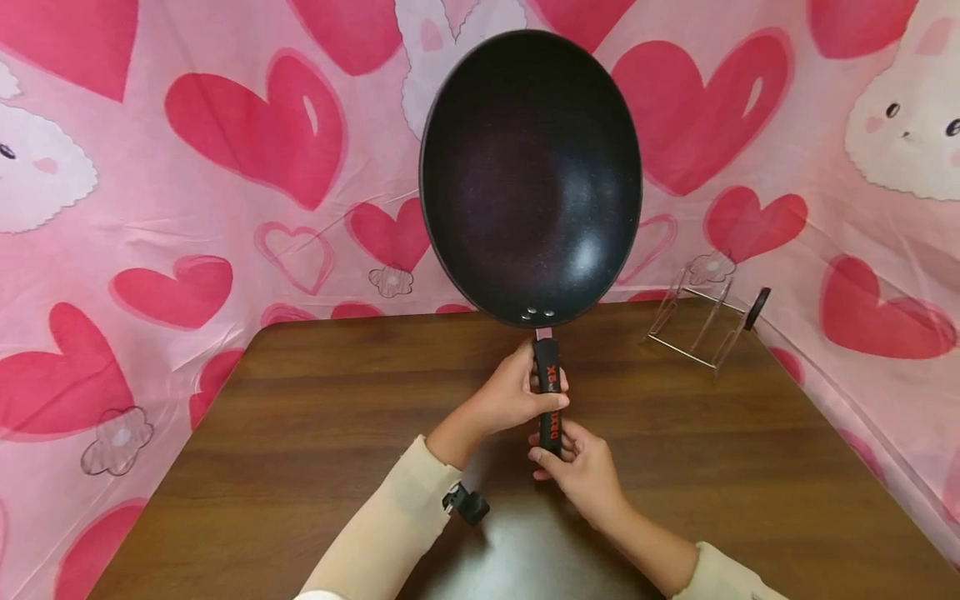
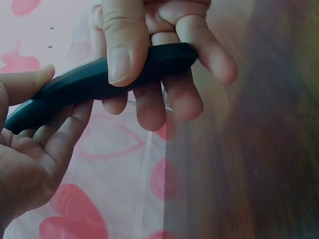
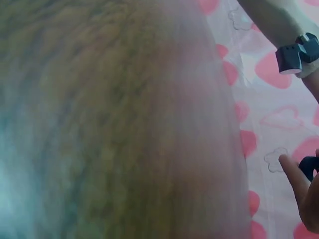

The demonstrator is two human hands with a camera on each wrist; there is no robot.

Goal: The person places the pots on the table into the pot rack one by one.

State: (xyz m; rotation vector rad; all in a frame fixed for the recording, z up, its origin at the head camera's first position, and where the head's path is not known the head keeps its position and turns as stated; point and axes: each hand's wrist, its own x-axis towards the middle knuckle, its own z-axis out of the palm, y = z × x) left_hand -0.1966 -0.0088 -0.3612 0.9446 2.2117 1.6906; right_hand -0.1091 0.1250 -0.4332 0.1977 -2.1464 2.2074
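A black wok [image 1: 517, 175] is held up above the table, its dark inside facing me and its handle [image 1: 550, 358] pointing down. Red lettering runs along the handle. My left hand [image 1: 517, 396] grips the upper part of the handle, thumb across the front. Lower down, my right hand [image 1: 588, 475] holds the handle's end between thumb and fingers. From the left wrist, the right thumb lies over the black handle [image 2: 82, 79] with the fingers beneath, while the left hand [image 2: 30, 169] wraps it farther along. The right wrist view catches only the handle's tip [image 3: 308, 167] beside fingers.
A wire rack [image 1: 682, 351] with a black round piece [image 1: 757, 308] stands at the table's back right corner. The brown wooden table [image 1: 322, 400] spreads under both arms. Pink cloth [image 1: 247, 242] with hearts and rabbits hangs behind and at both sides.
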